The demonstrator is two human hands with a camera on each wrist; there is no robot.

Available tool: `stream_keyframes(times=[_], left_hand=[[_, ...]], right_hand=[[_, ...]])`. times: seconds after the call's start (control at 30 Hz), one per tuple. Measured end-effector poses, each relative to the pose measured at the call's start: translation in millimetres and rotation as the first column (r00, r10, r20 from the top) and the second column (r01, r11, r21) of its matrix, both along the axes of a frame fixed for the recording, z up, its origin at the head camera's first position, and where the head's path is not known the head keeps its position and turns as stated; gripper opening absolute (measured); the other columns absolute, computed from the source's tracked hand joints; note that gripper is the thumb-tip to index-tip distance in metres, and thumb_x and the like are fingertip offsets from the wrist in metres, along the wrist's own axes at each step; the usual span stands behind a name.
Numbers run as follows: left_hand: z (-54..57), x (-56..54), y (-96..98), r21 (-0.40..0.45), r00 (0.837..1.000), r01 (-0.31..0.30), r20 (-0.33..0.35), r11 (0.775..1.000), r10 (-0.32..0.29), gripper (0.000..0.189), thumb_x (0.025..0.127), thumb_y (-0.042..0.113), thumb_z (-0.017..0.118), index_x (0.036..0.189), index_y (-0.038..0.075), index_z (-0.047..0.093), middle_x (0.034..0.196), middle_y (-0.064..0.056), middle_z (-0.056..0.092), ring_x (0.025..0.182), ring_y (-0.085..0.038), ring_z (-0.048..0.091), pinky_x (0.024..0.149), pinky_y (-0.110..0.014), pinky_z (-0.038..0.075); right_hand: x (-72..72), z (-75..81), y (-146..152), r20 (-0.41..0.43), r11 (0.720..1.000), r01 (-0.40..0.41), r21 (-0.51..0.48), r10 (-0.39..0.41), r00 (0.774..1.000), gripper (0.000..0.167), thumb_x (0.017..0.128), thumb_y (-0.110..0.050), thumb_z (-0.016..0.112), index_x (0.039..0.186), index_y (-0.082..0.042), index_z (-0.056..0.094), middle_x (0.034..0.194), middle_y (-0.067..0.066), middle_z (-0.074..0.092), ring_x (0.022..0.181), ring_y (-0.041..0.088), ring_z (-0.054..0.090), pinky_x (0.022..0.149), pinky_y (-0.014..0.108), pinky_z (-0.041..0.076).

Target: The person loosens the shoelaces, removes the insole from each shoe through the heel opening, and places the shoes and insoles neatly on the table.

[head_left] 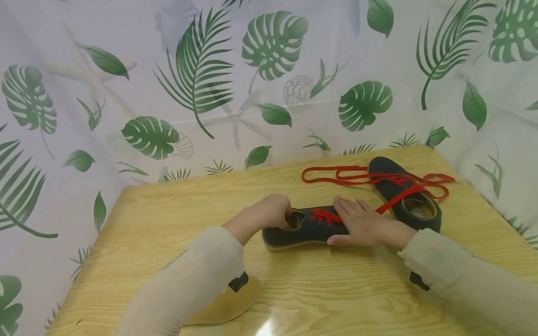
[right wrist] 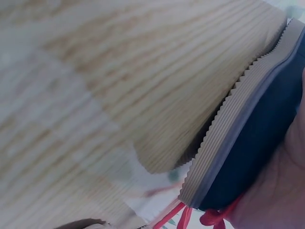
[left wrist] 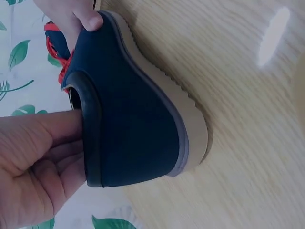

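Observation:
A dark blue lace-up shoe (head_left: 308, 233) with a pale ridged sole lies lengthwise at the middle of the table, its heel to the left. My left hand (head_left: 269, 212) reaches into the shoe's opening at the heel end; the fingertips are hidden inside. In the left wrist view, the left hand's fingers (left wrist: 62, 129) pass behind the dark padded collar (left wrist: 91, 129). My right hand (head_left: 361, 226) lies across the toe with fairly straight fingers, its thumb along the near side. Red laces (head_left: 324, 215) show over the eyelets beside it.
A second dark blue shoe (head_left: 388, 168) stands at the back right, its long red lace (head_left: 334, 168) looped loosely around it on the table (head_left: 180, 210). A tan insole (head_left: 235, 303) lies near the front, partly under the left sleeve. A leaf-patterned curtain (head_left: 273, 116) borders the table.

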State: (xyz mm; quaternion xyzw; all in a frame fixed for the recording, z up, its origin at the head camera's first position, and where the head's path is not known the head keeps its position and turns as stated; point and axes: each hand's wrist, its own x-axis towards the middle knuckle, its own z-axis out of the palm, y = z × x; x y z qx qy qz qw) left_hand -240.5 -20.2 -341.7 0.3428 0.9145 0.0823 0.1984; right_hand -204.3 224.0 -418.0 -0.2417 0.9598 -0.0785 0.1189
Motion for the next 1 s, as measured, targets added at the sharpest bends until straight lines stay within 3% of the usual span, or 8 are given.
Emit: stream_keyframes(times=[0.13,0.23,0.4,0.53,0.77,1.0], left_hand=[[-2.9,-7.3,-0.9,0.006,0.997,0.001,0.076,1.000,-0.002,0.010,0.078,-0.004,0.066,0.071,0.004,0.067,0.059,0.005,0.045,0.054,-0.010,0.036,0.046,-0.018,0.030],[-2.0,-9.9,-1.0,-0.023,0.992,0.006,0.130,1.000,-0.003,0.009,0.079,-0.002,0.065,0.084,0.003,0.071,0.064,0.004,0.049,0.058,-0.011,0.039,0.049,-0.019,0.033],[0.1,-12.6,0.1,-0.069,0.983,0.037,0.181,0.997,-0.024,0.009,0.081,0.000,0.063,0.074,0.006,0.062,0.063,0.004,0.044,0.058,-0.011,0.038,0.050,-0.021,0.031],[-2.7,-17.4,-0.1,-0.091,0.987,0.049,0.160,0.995,-0.034,0.002,0.083,0.008,0.067,0.082,0.006,0.068,0.068,0.005,0.051,0.062,-0.010,0.043,0.054,-0.020,0.038],[-5.3,-20.3,-2.2,-0.121,0.993,0.079,0.099,0.990,-0.068,0.011,0.085,0.016,0.070,0.092,0.008,0.071,0.078,0.004,0.061,0.069,-0.009,0.050,0.063,-0.019,0.047],[-6.2,-15.6,-1.7,-0.114,0.987,0.110,0.127,0.987,-0.095,0.012,0.087,0.015,0.067,0.097,0.008,0.069,0.087,0.002,0.064,0.075,-0.009,0.054,0.069,-0.019,0.049]], right_hand=[[-0.3,-1.0,1.3,0.000,1.000,0.005,0.000,-0.005,1.000,0.112,0.081,-0.079,0.039,0.148,0.007,0.015,0.154,0.025,0.014,0.141,0.042,0.016,0.115,0.061,0.007],[-1.2,-2.8,1.6,-0.004,1.000,0.004,-0.001,-0.004,1.000,0.112,0.080,-0.080,0.038,0.148,0.006,0.015,0.155,0.024,0.013,0.142,0.041,0.015,0.116,0.060,0.005],[-0.9,-5.4,0.8,-0.012,1.000,0.006,0.003,-0.006,1.000,0.111,0.080,-0.079,0.040,0.148,0.006,0.016,0.155,0.024,0.014,0.141,0.041,0.016,0.116,0.060,0.006],[0.1,-3.0,-0.6,-0.006,1.000,0.002,0.006,-0.002,1.000,0.111,0.081,-0.078,0.041,0.147,0.008,0.016,0.154,0.026,0.014,0.141,0.042,0.017,0.115,0.060,0.008],[-0.7,1.6,-3.2,0.024,1.000,-0.005,-0.010,0.006,1.000,0.109,0.083,-0.074,0.044,0.147,0.010,0.015,0.153,0.029,0.011,0.140,0.045,0.016,0.114,0.062,0.007],[0.6,2.4,-2.0,0.049,1.000,-0.010,-0.014,0.011,0.999,0.111,0.082,-0.074,0.044,0.146,0.011,0.014,0.153,0.030,0.011,0.140,0.045,0.015,0.114,0.062,0.006]])
